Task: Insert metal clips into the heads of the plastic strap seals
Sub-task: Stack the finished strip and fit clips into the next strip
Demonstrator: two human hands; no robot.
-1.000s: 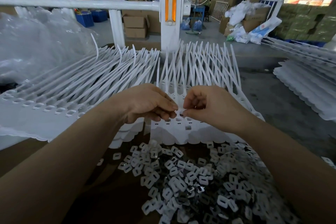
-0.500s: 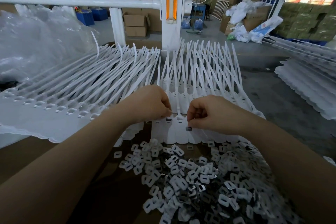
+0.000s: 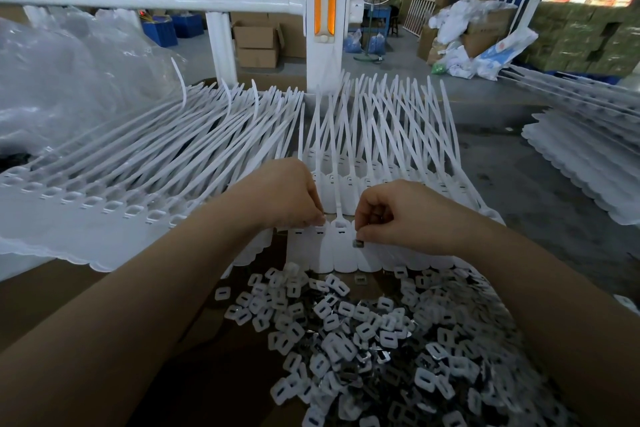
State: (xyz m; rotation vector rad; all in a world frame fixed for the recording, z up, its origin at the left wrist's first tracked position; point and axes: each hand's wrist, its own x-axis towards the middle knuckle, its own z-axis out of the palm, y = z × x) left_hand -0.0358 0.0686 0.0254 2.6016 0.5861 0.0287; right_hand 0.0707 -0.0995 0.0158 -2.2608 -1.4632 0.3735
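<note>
**Clip at the row, a big pile yet to go**

Right hand [image 3: 408, 215] is down at the front row of white strap seals [image 3: 341, 246], fingers curled, thumb and forefinger pinching a small dark metal clip [image 3: 358, 243] right against the seal heads. It's touching the plastic, just to the right of the seal with the open slot [image 3: 341, 226]; whether it's seated or only resting there, I can't tell from this angle.

Left hand [image 3: 287, 194] sits just beside it on the left, fingers curled down, tips pressing the heads of the neighbouring seals to hold the row steady. Whether it hides anything inside the curl I cannot tell.

Progress? A few seals in the near row show dark slots in their heads, which may mean clips already in, but it's too small to call. What's plain is the workload: a broad spread of loose clips and white inserts [image 3: 363, 340] lies heaped on the brown table [image 3: 69, 295] just in front of the row, and more sheets of seals fan out to the left [image 3: 104, 184] and are stacked away at the right [image 3: 588, 167]. My read is that this is mid-run, one clip going in, with many heads waiting.

Beyond, a white rail post with an orange reflector [image 3: 325, 7] stands behind the straps.
</note>
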